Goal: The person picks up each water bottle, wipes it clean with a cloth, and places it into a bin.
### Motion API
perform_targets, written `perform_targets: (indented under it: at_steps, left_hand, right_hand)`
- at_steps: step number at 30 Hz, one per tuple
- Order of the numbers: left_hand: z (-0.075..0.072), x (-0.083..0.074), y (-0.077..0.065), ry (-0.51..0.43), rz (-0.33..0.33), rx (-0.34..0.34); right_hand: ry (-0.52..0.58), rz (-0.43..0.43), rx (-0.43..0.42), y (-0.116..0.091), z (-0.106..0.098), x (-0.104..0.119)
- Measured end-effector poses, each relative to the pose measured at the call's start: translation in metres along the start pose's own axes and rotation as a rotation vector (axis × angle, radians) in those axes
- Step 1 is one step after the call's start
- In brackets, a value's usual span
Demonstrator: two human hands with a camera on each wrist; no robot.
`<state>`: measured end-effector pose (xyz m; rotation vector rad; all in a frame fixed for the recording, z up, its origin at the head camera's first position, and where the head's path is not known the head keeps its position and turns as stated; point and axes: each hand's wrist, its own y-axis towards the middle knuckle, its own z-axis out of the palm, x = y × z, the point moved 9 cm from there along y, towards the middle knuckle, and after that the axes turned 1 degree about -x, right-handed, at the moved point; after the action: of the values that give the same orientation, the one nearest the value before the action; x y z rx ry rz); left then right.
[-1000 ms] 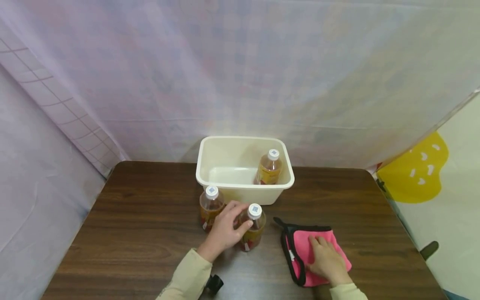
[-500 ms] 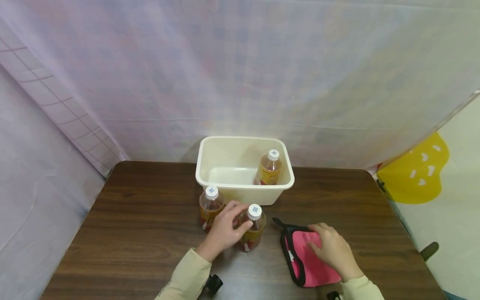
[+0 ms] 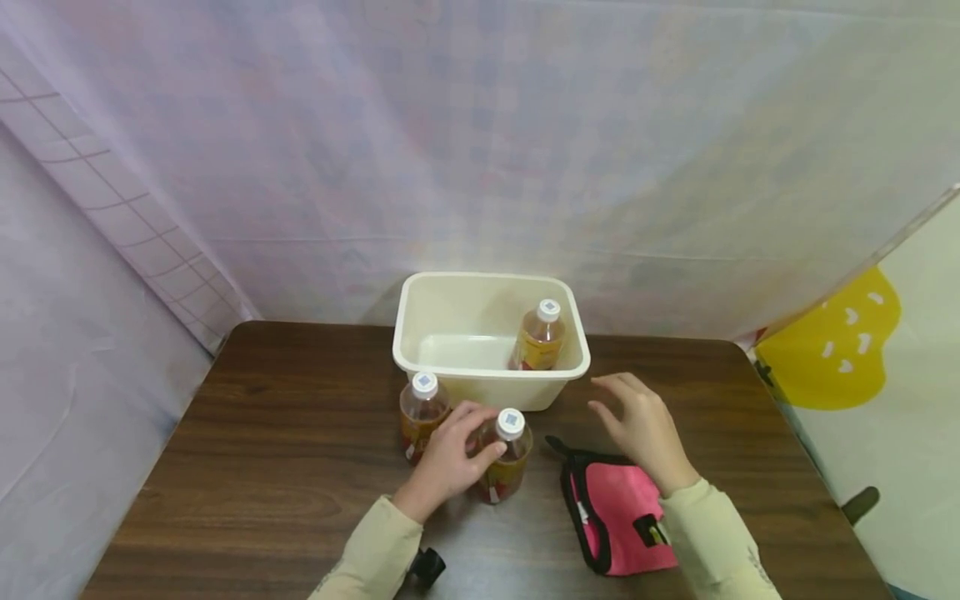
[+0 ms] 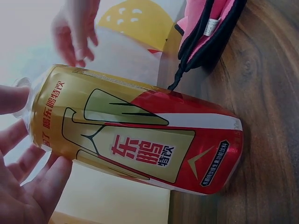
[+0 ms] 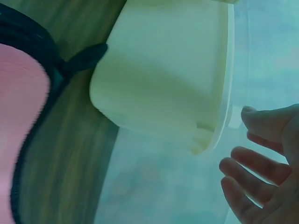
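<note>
In the head view my left hand holds a drink bottle with a white cap, standing upright on the table. Its thumb and fingers go round the upper part; the gold and red label of the bottle fills the left wrist view. Just left of that hand stands a second, similar bottle. My right hand is in the air, fingers loosely spread and holding nothing, between the white bin and a folded pink cloth item with black edging. A third bottle stands inside the bin's right end.
The brown wooden table ends at the back against a hanging pale curtain. A yellow printed shape shows on the sheet at the right. A black loop on the pink item points toward the bin.
My right hand has lifted off the pink item and moved away from me, toward the bin's right side. A black patch on the pink item is uncovered. My left hand has stayed on its bottle.
</note>
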<state>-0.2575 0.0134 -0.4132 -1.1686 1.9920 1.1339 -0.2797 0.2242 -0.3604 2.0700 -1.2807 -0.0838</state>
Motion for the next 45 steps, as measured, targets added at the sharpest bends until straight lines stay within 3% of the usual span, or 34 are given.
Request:
perform_targets:
  at_steps: [11,19,25,39,45]
  left_hand:
    - [0.001,0.001,-0.001,-0.016,-0.016,0.006]
    - [0.001,0.001,-0.001,-0.015,-0.008,-0.006]
    - [0.002,0.001,-0.001,0.036,-0.024,0.0]
    - [-0.003,-0.007,0.001,0.093,0.089,-0.065]
    - [-0.006,-0.008,0.004,0.114,0.093,-0.087]
  right_hand:
    - [0.034,-0.016,-0.028,0.031,0.014,0.004]
    - [0.034,0.018,-0.01,0.033,0.026,-0.003]
    - [-0.016,0.02,-0.017,0.033,0.027,-0.005]
    - [-0.008,0.098,0.034,0.035,0.029,-0.013]
    - [-0.015,0.118,0.055,0.035,0.03,-0.013]
